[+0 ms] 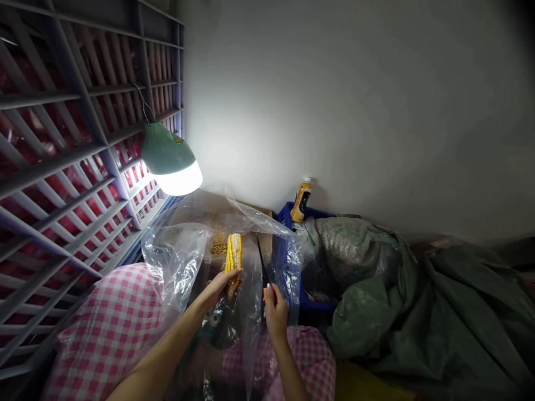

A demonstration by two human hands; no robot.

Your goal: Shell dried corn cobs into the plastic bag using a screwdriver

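Observation:
My left hand (225,285) is closed around the lower end of a yellow corn cob (233,253), which stands nearly upright. A pale strip without kernels runs down its side. My right hand (276,309) grips an orange-handled tool (264,294) whose thin, dark shaft points up and away, to the right of the cob and apart from it. Whether the shaft is a blade or a rod, I cannot tell. Below both hands spreads a clear plastic bag (184,267), its mouth open. Loose corn kernels (219,244) lie inside it, behind the cob.
A lit lamp (171,161) hangs by a hook from a slatted crate (83,94) on the left. To the right, a blue basket (313,303) holds stuffed bags (355,245) and a yellow bottle (301,200). Green cloth (443,312) is heaped farther right. A wall (355,100) rises behind.

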